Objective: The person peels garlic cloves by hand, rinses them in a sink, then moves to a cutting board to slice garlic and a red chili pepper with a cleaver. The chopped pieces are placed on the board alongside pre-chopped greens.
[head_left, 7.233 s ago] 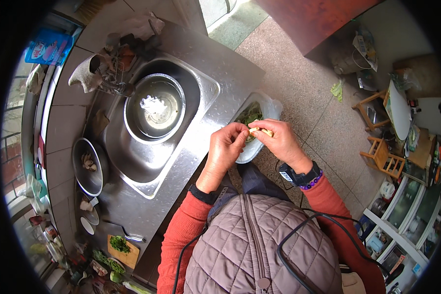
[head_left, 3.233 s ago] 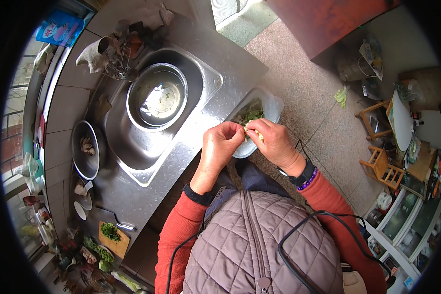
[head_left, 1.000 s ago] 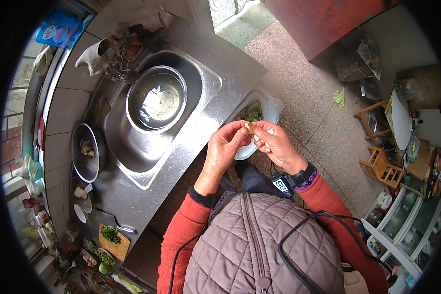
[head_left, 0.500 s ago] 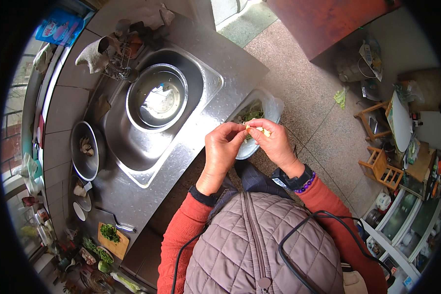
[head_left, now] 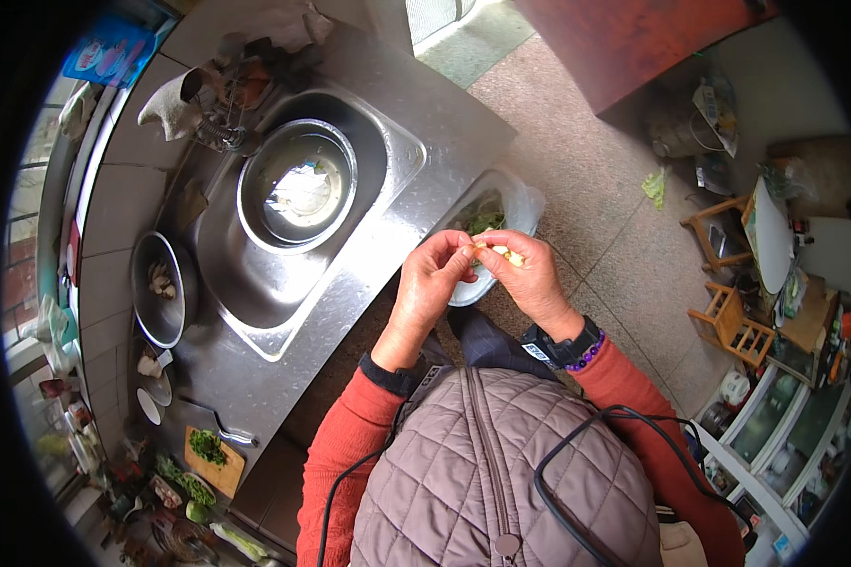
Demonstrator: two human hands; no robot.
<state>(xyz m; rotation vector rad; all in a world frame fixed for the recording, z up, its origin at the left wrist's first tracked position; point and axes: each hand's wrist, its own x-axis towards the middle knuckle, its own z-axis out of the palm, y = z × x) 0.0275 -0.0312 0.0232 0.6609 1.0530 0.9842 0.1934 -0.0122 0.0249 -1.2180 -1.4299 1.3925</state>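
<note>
Over a bin (head_left: 469,292) lined with a clear bag, my two hands meet at the fingertips. Small pale yellow pieces of food (head_left: 512,257) stick out from the curled fingers of my right hand (head_left: 535,283); their kind is too small to tell. Thumb and forefinger of my left hand (head_left: 429,282) are pinched together against the right fingertips, and what lies between them is hidden. Green leafy scraps (head_left: 485,221) show inside the bin, just beyond my hands.
Left of me is a steel counter with a sink (head_left: 246,283), holding a basin of water (head_left: 248,194). Farther left stand a metal bowl (head_left: 140,283) with pale pieces, a knife (head_left: 238,437) and a cutting board (head_left: 227,472) with chopped greens. A leaf (head_left: 653,189) lies on the floor.
The left fingers have shifted slightly and curl more closely against the right fingertips. Both hands stay over the bin, and the pale pieces remain in the right hand. The view has moved a little.
</note>
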